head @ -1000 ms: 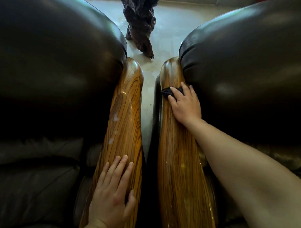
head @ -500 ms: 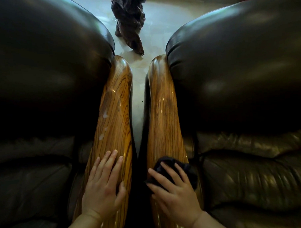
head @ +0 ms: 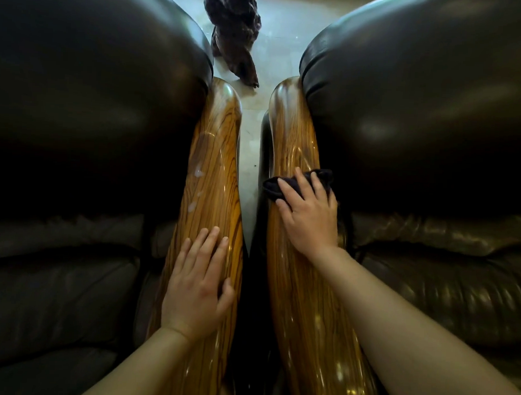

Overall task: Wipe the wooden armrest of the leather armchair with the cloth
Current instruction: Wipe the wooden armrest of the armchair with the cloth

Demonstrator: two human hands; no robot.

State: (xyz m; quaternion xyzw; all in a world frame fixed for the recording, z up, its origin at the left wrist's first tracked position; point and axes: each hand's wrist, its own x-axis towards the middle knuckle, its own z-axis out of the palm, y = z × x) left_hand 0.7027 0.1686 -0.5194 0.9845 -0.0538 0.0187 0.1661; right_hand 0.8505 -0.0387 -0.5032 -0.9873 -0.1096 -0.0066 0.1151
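Pressing the dark cloth (head: 298, 184) flat under my right hand (head: 310, 214), fingers spread over it, palm down on the right wooden armrest (head: 293, 145), roughly midway along its length. Cloth is bunched, its edges poking out past my fingertips on both sides.

Handling, my read: cloth is light and limp, no stiffness, so it only goes where the palm pushes it. Best hold is what I've got, flat palm pinning it rather than a pinch. Wood looks hard, rounded and glossy, likely slick, so the cloth could slide out from under the hand on the curved edges. Nothing fragile here.

Left hand (head: 198, 286) is empty, open, resting flat on the other wooden armrest (head: 216, 166) just across the narrow gap. That one shows pale smears (head: 198, 174) further up, well ahead of my fingers.

Surface: both armrests run long and narrow, with strong grain and bright reflections. Dark leather cushions (head: 418, 114) bulge right against the wood on the outer sides, so the inner seam is tight for a hand.

Room: pale glossy floor (head: 288, 35) shows between the two chairs. A dark gnarled wooden piece (head: 234, 31) stands on it beyond the armrest tips. Lighting is dim.
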